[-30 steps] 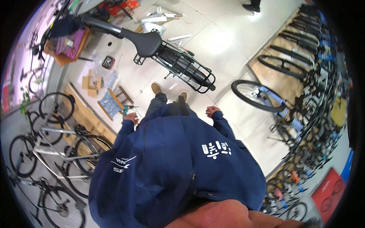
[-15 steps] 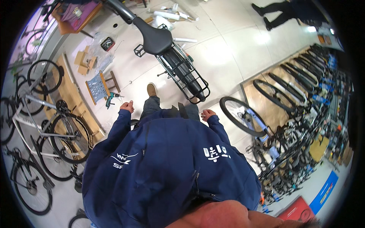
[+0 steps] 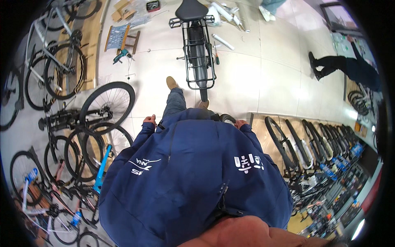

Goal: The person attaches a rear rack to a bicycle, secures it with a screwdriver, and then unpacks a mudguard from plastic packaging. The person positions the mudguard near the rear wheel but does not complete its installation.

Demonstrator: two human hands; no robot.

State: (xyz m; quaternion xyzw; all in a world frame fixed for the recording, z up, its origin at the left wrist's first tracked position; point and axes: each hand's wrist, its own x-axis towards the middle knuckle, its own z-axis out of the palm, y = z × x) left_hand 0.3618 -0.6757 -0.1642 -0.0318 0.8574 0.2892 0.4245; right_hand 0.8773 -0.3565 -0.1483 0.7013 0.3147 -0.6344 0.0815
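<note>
Tiled floor [image 3: 284,66]: bike [image 3: 196,53] stands ahead, pointing away, long axis now near-vertical in view, slanted earlier. Left hand [image 3: 150,119] loosely curled, right hand [image 3: 241,123] partly hidden; can't tell either grip.

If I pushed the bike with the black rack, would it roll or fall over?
Shoved sideways, the bike might tip, because it looks long and narrow. Pushed forward, it may roll easily on the smooth-looking floor, unless something holds it. It's probably heavy to lift, with that sturdy-looking rack.

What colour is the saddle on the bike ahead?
The saddle is black; it shows best in the head view.
</note>
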